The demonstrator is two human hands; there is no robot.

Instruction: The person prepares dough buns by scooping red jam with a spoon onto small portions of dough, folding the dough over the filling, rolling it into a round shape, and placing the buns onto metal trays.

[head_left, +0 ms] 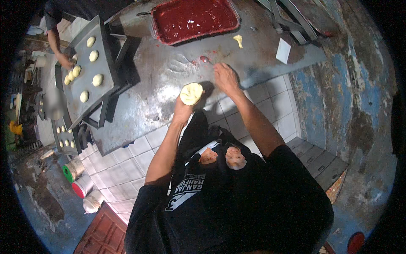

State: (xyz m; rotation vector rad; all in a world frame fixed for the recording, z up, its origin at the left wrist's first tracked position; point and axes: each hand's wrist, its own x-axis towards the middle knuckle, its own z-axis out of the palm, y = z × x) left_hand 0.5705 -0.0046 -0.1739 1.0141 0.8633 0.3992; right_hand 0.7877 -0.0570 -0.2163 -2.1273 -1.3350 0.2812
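Observation:
My left hand (183, 111) is closed around a flattened round of pale dough (191, 93), held up near the front edge of the metal table (152, 91). To its right and a little farther away, my right hand (227, 79) grips a small spoon (205, 59) with red filling on its tip. The spoon's bowl is just above or on the tabletop; which of these I cannot tell. Beyond both hands lies a red tray (172, 41) filled with glossy red filling (194, 19). A small scrap of dough (238, 40) rests near the tray's right corner.
On the left, a metal baking tray (80, 95) bears several dough balls, and another person's hand (65, 60) reaches onto it. A white card (283, 51) and metal frames (287, 19) lie at the right. Lidded buckets (82, 186) stand on the floor at lower left.

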